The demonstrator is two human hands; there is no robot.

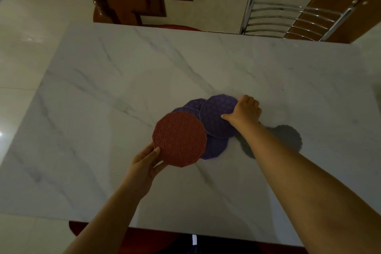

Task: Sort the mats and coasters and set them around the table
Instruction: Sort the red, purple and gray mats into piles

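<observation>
Red mat (179,139): pinched at its near-left rim by the left hand (144,166), overlapping the purple ones.
Purple mat (219,117): top of a fanned pile mid-tabletop, its right rim gripped by the right hand (245,112).
Marble tabletop (103,88): pile sits right of centre.
Chrome chair (292,20): beyond far edge.

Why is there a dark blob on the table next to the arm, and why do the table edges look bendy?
In the head view, the dark blob is a shadow cast on the marble table by the purple mat lifted in the right hand; the room is dim; the wide-angle lens makes the straight table edges look bent; the top-left corner is blurred.
</observation>
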